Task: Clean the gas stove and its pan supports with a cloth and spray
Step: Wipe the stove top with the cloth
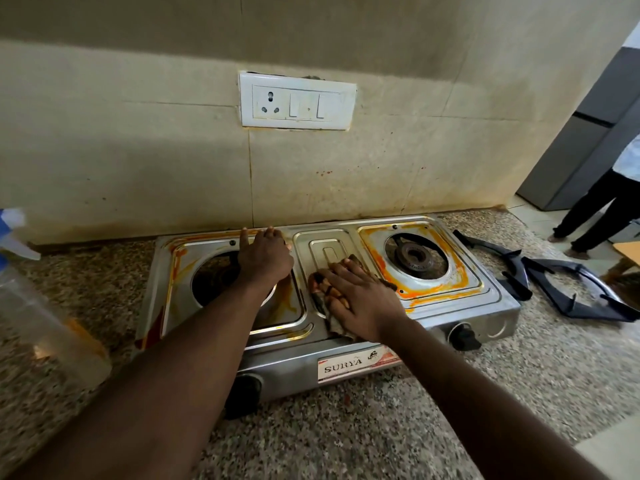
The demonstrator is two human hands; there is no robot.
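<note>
A two-burner steel gas stove stands on the counter against the wall, streaked with orange stains around both burner wells. My right hand presses a dark, dirty cloth flat on the stove's middle panel, fingers straight. My left hand rests on the back of the left burner section, fingers reaching the stove's rear edge. Two black pan supports lie on the counter to the right of the stove. A clear spray bottle stands blurred at the far left.
The speckled granite counter runs under the stove. A white switch and socket plate is on the stained tiled wall. A person's legs stand on the floor at the far right, beside a grey cabinet.
</note>
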